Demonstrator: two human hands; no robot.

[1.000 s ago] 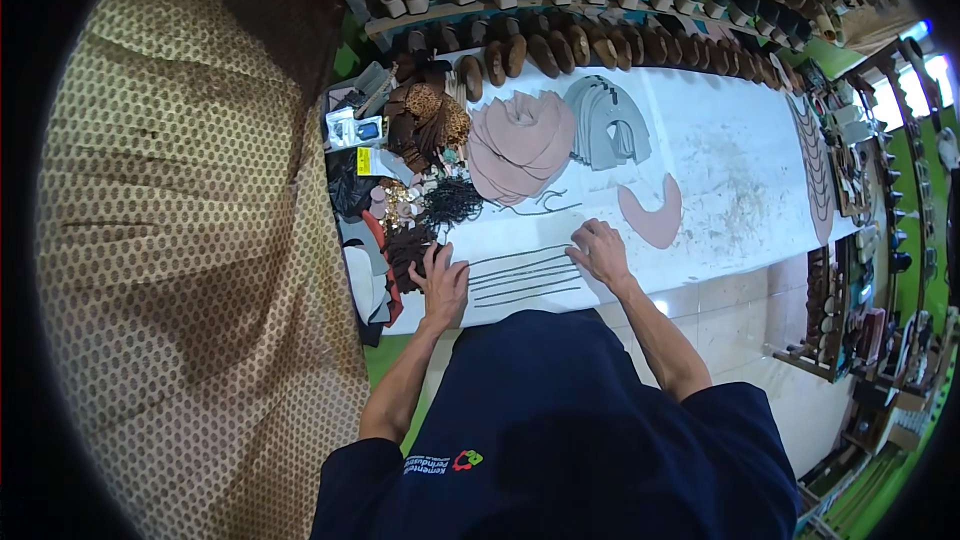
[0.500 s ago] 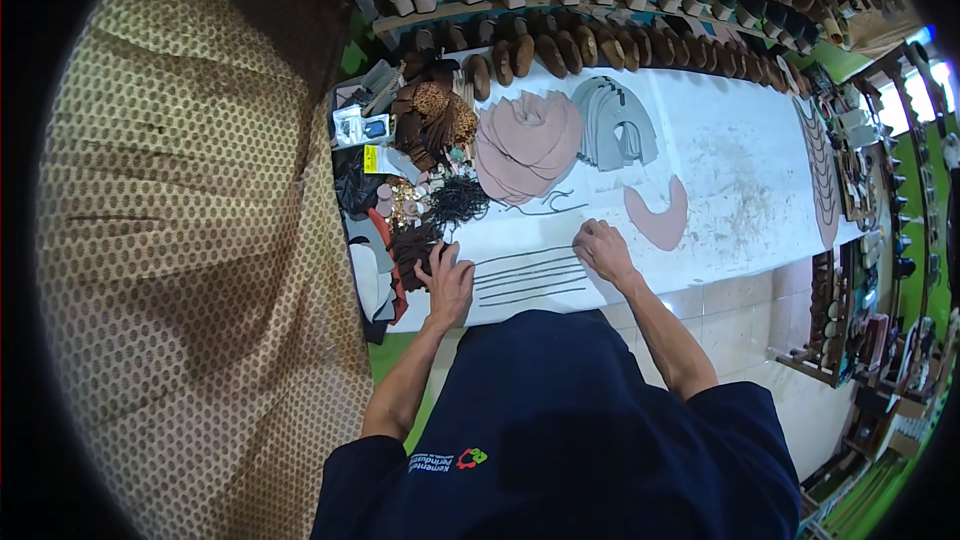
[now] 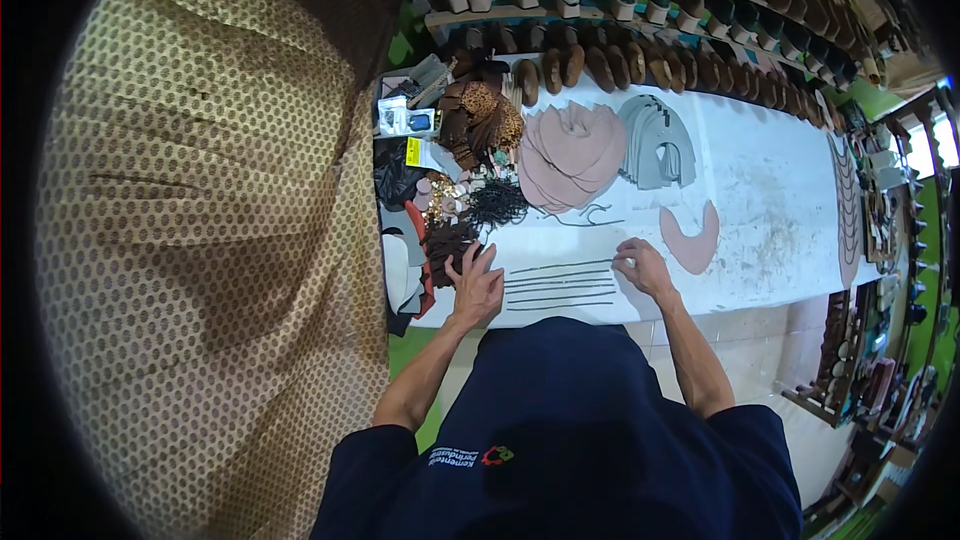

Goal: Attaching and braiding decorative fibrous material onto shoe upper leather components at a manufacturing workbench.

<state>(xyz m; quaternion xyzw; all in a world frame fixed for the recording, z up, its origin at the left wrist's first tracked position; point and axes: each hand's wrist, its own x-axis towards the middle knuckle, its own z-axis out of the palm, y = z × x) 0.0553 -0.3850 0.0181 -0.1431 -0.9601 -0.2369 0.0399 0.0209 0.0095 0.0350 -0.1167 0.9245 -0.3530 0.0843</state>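
Note:
Several thin dark cords (image 3: 560, 282) lie side by side across the white tabletop, close to my body. My left hand (image 3: 478, 282) rests at their left ends with its fingers spread apart, beside a bunch of dark brown strips (image 3: 452, 252). At the right end of the farthest cord, my right hand (image 3: 643, 266) has its fingers bent together on the cord tip. Just beyond it lies a pink U-shaped piece (image 3: 690, 240). A tangle of black cords (image 3: 497, 203) and a few loose cords (image 3: 580, 218) sit farther back.
Stacked pink pieces (image 3: 570, 155) and grey curved pieces (image 3: 658, 145) lie at the back. Small parts, packets and a black bag (image 3: 398, 172) crowd the left end. Brown shoe forms (image 3: 600, 68) line the far edge, below shoe shelves. A patterned curtain (image 3: 220, 240) hangs at left.
The whole view has shifted, so the table and both hands sit farther right and slightly lower in the picture. Relative to the cords, my hands have hardly moved.

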